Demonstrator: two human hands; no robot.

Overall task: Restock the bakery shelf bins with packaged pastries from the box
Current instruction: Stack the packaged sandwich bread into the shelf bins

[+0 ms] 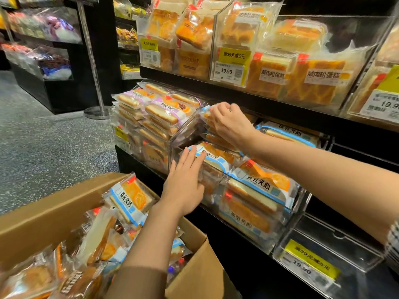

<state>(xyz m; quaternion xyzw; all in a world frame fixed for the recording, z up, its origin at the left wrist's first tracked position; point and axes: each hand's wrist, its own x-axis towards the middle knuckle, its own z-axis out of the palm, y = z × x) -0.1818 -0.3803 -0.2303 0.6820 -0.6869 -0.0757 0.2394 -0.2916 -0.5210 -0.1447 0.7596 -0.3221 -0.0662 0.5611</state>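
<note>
A price tag on the upper bin reads "19.90".

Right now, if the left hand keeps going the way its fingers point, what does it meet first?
The left hand already touches the blue-banded pastry pack atop the clear bin; pushing on would probably shove it deeper.

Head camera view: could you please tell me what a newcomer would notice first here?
Two bare arms reach to the clear bin of blue-striped pastry packs: the left hand lies flat on them, the right hand grips a pack behind. At lower left, an open cardboard box holds more.
</note>
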